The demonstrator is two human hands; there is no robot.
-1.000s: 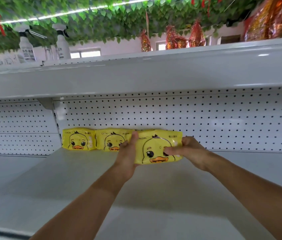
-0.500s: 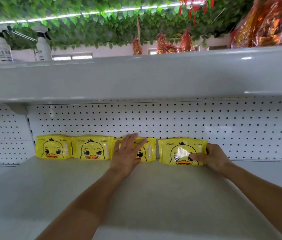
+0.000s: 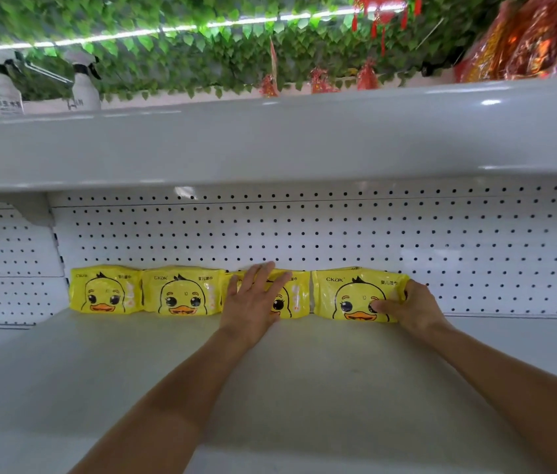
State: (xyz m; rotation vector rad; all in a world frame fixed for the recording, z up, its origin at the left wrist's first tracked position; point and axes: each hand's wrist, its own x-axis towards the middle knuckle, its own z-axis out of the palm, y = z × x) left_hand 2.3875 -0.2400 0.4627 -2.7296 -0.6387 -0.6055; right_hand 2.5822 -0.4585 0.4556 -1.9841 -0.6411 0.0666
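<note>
Four yellow duck-faced packs stand in a line at the back of the grey shelf (image 3: 270, 388), upright against the white pegboard back panel (image 3: 304, 234). The right hand (image 3: 410, 307) is on the fourth pack (image 3: 349, 295), the one at the right end of the row. Its thumb lies across the duck's face and its fingers curl round the pack's right edge, a firm grip. That pack sits on the shelf, just beside the third pack (image 3: 295, 295), with a thin gap showing between them.

Over to the left hand (image 3: 253, 302): it is flat and open, fingers (image 3: 263, 273) straight and spread, laid against the front of the third pack and covering most of its left half. Nothing is clasped there.

The first pack (image 3: 104, 290) and second pack (image 3: 181, 292) stand edge to edge at the left, untouched. Above runs the upper shelf (image 3: 270, 142), carrying two white spray bottles (image 3: 5, 94) at the far left and red foil packages (image 3: 537, 39) at the far right, under a green leaf garland (image 3: 167, 15).
</note>
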